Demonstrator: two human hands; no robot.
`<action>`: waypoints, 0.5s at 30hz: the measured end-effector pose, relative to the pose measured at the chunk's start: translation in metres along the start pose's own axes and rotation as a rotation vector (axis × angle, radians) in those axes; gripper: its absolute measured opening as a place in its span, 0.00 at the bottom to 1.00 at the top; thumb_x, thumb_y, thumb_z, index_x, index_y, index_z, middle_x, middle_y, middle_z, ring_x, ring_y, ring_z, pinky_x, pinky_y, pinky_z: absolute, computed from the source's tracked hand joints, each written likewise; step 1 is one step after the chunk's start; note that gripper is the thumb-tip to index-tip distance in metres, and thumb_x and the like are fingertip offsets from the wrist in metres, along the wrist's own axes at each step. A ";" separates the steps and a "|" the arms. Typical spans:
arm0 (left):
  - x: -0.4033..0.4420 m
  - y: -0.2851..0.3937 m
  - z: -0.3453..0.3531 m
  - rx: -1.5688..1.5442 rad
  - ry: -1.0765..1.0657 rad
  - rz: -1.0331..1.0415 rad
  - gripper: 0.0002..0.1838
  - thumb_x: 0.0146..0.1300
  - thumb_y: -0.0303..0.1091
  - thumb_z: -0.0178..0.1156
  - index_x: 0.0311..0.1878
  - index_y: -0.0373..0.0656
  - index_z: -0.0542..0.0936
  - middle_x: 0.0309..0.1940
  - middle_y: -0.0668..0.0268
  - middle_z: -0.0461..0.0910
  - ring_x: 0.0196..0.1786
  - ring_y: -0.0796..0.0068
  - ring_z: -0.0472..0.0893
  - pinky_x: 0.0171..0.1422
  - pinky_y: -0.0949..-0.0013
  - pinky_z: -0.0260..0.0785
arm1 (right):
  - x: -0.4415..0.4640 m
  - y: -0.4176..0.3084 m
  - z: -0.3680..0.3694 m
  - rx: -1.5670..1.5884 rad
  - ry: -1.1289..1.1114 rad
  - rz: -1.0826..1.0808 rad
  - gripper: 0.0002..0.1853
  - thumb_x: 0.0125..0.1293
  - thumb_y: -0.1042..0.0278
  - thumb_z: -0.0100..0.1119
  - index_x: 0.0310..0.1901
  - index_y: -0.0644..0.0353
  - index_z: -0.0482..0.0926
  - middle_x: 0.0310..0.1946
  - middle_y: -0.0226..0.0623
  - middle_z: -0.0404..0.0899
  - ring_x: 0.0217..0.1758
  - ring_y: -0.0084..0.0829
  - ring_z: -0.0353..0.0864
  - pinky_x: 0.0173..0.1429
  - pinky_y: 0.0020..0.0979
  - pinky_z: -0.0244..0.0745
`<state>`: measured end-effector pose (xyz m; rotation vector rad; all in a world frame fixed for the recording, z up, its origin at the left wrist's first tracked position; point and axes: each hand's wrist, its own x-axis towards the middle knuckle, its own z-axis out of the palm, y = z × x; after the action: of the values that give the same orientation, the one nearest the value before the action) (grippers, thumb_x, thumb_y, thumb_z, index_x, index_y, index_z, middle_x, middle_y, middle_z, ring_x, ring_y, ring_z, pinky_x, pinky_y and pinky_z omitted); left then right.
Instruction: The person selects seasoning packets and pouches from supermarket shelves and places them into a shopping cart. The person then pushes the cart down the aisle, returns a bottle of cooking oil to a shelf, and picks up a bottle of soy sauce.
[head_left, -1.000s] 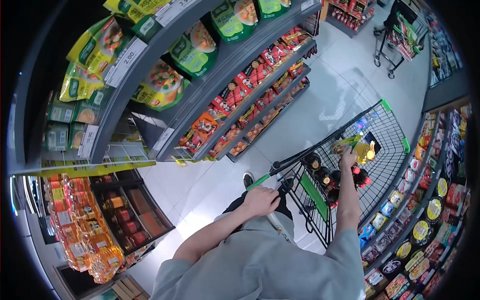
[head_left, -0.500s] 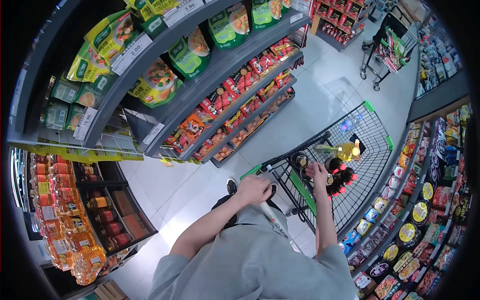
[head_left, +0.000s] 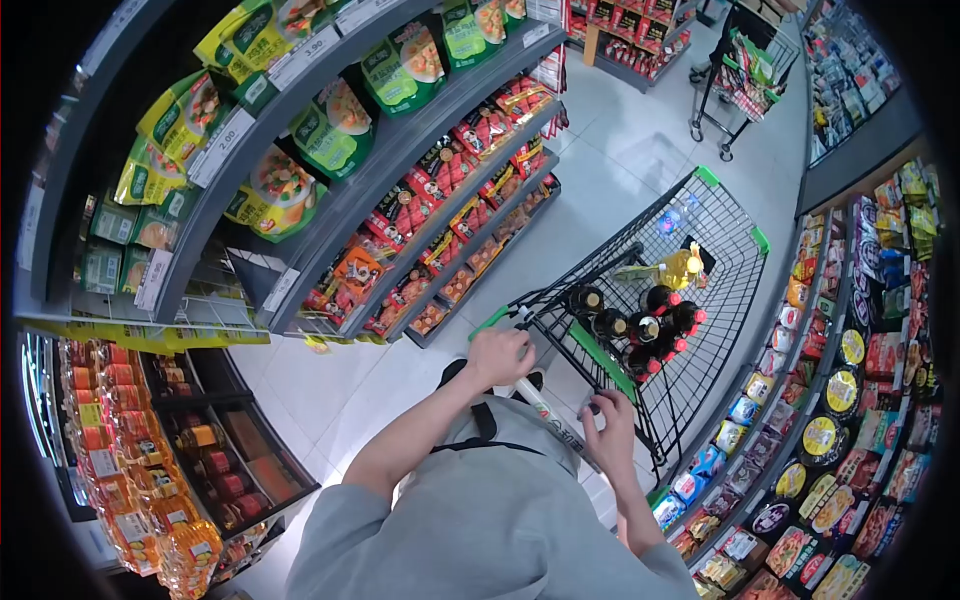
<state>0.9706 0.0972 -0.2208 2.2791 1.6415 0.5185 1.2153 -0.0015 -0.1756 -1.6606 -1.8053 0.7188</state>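
My left hand (head_left: pixel 500 357) is wrapped round the near end of the handle bar (head_left: pixel 535 398) of a shopping cart. My right hand (head_left: pixel 609 428) hovers at the bar's other end, fingers curved and apart, with nothing visible in it. Beyond the bar, the wire cart (head_left: pixel 735 300) holds several dark bottles (head_left: pixel 648 327), some with red caps, standing close together. A bottle of yellow oil (head_left: pixel 680 267) lies past them, beside a green-and-yellow packet (head_left: pixel 636 272). The cart has green corner pieces and a green panel (head_left: pixel 601 357).
Shelves of seasoning pouches (head_left: pixel 335 130) and red packets (head_left: pixel 405 207) rise on the left. Oil bottles (head_left: pixel 130 440) stand lower left. Snack shelves (head_left: pixel 820 435) run along the right. Another cart (head_left: pixel 745 80) stands farther up the aisle, with a person partly visible beyond it.
My right hand has come back from inside the cart to the handle bar. The packet it held is now in the cart. The shelves have shifted left in view.
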 end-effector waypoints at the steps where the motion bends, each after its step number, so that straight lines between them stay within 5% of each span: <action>1: 0.003 0.000 0.001 -0.009 -0.008 0.000 0.10 0.56 0.41 0.61 0.26 0.46 0.82 0.21 0.63 0.81 0.25 0.60 0.82 0.33 0.59 0.73 | -0.004 0.001 0.007 -0.039 0.032 -0.028 0.13 0.59 0.69 0.65 0.44 0.65 0.80 0.50 0.50 0.74 0.52 0.48 0.74 0.55 0.43 0.70; 8: 0.032 0.003 -0.006 -0.207 -0.131 -0.061 0.11 0.61 0.40 0.59 0.32 0.44 0.83 0.25 0.63 0.83 0.28 0.60 0.83 0.34 0.58 0.75 | -0.004 -0.008 0.051 0.040 0.075 -0.010 0.11 0.56 0.71 0.68 0.39 0.64 0.80 0.41 0.45 0.76 0.44 0.44 0.76 0.47 0.40 0.72; 13: 0.075 -0.010 -0.044 -0.498 -0.096 -0.242 0.10 0.65 0.38 0.61 0.43 0.43 0.84 0.26 0.65 0.84 0.28 0.75 0.83 0.34 0.70 0.74 | 0.010 -0.012 0.067 -0.155 -0.085 0.126 0.14 0.64 0.58 0.62 0.43 0.60 0.80 0.32 0.43 0.79 0.33 0.46 0.80 0.37 0.44 0.75; 15: 0.104 -0.027 -0.065 -0.571 0.018 -0.184 0.10 0.65 0.35 0.61 0.43 0.40 0.83 0.28 0.64 0.85 0.30 0.74 0.84 0.36 0.70 0.75 | 0.024 -0.014 0.066 -0.182 -0.084 0.185 0.17 0.67 0.53 0.58 0.45 0.60 0.79 0.31 0.43 0.81 0.32 0.47 0.82 0.36 0.45 0.76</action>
<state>0.9485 0.2058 -0.1616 1.6978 1.4520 0.8355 1.1563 0.0213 -0.2092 -1.9633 -1.8378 0.7315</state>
